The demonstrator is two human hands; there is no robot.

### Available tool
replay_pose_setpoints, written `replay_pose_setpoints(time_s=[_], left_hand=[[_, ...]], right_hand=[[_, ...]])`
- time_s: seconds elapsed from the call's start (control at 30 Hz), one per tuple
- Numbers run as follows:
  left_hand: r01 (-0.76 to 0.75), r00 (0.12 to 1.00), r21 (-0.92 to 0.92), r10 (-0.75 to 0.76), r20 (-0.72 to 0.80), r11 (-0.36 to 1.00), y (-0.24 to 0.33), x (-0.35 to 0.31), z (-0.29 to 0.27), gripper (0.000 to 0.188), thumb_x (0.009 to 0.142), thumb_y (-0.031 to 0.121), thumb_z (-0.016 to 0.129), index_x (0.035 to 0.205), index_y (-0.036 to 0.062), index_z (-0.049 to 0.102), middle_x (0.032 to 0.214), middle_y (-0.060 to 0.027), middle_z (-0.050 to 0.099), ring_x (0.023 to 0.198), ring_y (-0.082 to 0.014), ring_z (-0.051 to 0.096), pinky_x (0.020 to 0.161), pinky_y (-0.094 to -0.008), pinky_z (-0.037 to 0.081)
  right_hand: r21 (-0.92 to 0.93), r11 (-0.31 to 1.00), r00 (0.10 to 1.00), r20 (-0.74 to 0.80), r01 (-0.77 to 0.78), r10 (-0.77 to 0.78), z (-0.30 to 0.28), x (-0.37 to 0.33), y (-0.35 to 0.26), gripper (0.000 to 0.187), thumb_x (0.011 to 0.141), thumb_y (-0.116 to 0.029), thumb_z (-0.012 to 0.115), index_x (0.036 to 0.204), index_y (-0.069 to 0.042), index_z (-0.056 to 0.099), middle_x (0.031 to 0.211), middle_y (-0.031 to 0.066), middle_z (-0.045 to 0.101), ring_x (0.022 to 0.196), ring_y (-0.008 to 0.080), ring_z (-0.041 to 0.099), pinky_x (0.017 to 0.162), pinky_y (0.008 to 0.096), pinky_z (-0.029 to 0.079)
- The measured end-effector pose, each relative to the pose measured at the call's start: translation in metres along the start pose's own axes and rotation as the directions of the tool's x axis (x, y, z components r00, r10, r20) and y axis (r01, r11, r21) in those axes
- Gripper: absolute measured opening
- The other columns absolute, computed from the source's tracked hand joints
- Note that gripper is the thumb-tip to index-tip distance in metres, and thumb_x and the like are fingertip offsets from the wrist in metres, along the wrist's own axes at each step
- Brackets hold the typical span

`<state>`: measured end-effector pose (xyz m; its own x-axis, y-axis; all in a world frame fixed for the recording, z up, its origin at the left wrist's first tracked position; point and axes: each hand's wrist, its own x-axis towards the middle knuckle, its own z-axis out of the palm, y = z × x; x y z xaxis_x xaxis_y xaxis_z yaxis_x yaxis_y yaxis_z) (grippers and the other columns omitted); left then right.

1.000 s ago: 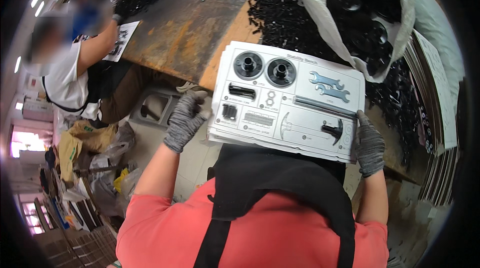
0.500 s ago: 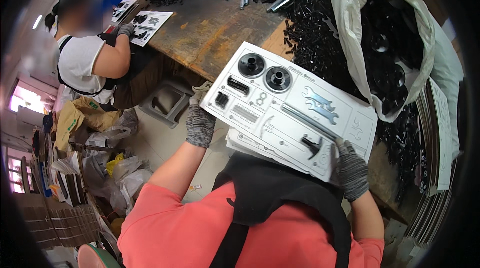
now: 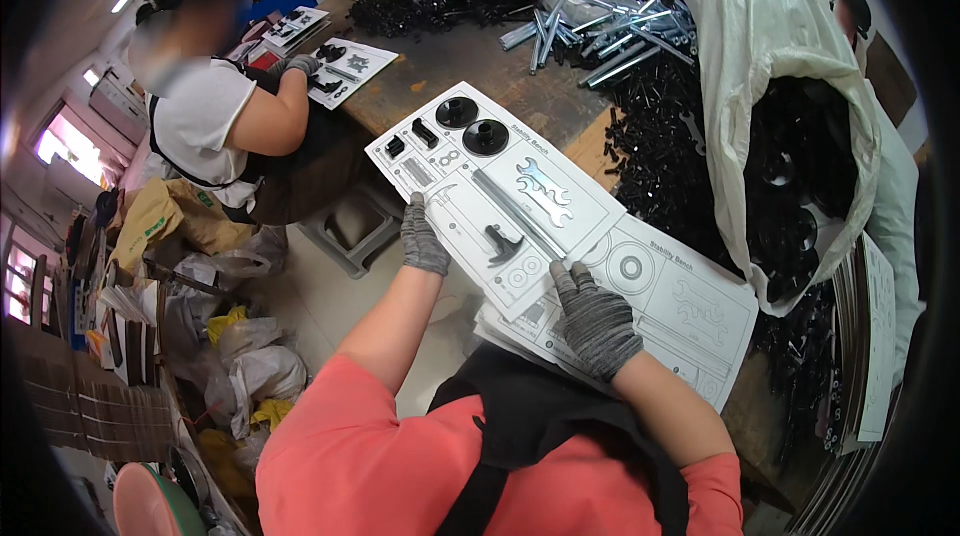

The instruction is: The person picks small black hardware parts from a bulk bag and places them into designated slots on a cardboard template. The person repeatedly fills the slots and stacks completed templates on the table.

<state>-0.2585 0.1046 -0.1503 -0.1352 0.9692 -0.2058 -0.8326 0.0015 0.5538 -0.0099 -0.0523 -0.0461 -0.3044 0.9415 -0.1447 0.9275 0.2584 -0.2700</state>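
A white printed card (image 3: pixel 590 201) carries two black discs (image 3: pixel 486 137), small black plastic parts (image 3: pixel 425 134), two silver wrenches (image 3: pixel 543 193), a metal rod (image 3: pixel 515 213) and a black hooked piece (image 3: pixel 503 245). My left hand (image 3: pixel 425 241), in a grey knit glove, grips the card's left edge, its thumb hidden. On the near right edge, by the rod's end, lie the fingers of my gloved right hand (image 3: pixel 595 321), closed on the card. Beneath it, a stack of similar cards (image 3: pixel 725 376) shows printed outlines with no parts on the top one.
A large white sack (image 3: pixel 725 146) of black discs stands at the right. Metal tubes (image 3: pixel 625 41) and heaps of small black parts (image 3: pixel 650 136) cover the far table (image 3: pixel 430 81). At the left, a co-worker (image 3: pixel 225 106) handles a similar card (image 3: pixel 355 66). Cards stand stacked (image 3: pixel 875 346) far right.
The loaded card has shifted left, uncovering the card beneath. My right hand has moved left with it, and my left hand now sits further along its edge. The view has shifted too.
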Motion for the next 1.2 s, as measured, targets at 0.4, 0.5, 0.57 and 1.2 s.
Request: replay_pose_setpoints(time_s=[0.4,0.5,0.57,1.2], left_hand=[[-0.119,0.956,0.124,0.147,-0.252,0.985,0.043,0.098,-0.026,0.035,0.085,0.023,0.058,0.113,0.002,0.055,0.104,-0.0146,0.062,0.088,-0.0295,0.061,0.078,-0.0399,0.052],[-0.126,0.948,0.134,0.159,-0.275,0.983,0.044,0.096,-0.015,0.037,0.086,0.028,0.057,0.113,0.0033,0.055,0.105,-0.0134,0.062,0.088,-0.0299,0.06,0.079,-0.041,0.051],[-0.093,0.941,0.179,0.146,-0.307,0.979,0.046,0.104,-0.015,0.039,0.085,0.033,0.057,0.112,0.0048,0.056,0.104,-0.0124,0.062,0.087,-0.0299,0.06,0.077,-0.0421,0.051],[-0.683,0.567,0.536,0.823,-0.04,0.497,0.054,0.118,0.022,0.041,0.083,-0.001,0.049,0.123,-0.0009,0.042,0.107,-0.0139,0.054,0.095,-0.0229,0.056,0.082,-0.0309,0.049]], right_hand=[[0.106,0.99,0.99,-0.091,-0.097,0.107,-0.028,-0.052,0.046,0.051,0.079,-0.014,0.053,0.128,-0.007,0.042,0.11,0.0152,0.056,0.081,0.0307,0.061,0.067,0.0403,0.049],[0.113,0.983,0.978,-0.131,-0.146,0.161,-0.025,-0.075,0.064,0.049,0.079,-0.014,0.055,0.126,-0.007,0.043,0.108,0.0153,0.058,0.078,0.0317,0.061,0.066,0.0406,0.049],[0.148,0.977,0.955,-0.234,-0.152,0.184,-0.018,-0.086,0.073,0.043,0.083,-0.015,0.053,0.125,-0.007,0.046,0.097,0.0158,0.062,0.076,0.0328,0.061,0.066,0.0418,0.048],[0.61,0.784,0.847,-0.351,-0.117,0.4,0.014,-0.105,0.124,0.029,0.086,-0.014,0.055,0.111,0.001,0.056,0.093,0.0126,0.062,0.086,0.0208,0.059,0.08,0.0314,0.046]])
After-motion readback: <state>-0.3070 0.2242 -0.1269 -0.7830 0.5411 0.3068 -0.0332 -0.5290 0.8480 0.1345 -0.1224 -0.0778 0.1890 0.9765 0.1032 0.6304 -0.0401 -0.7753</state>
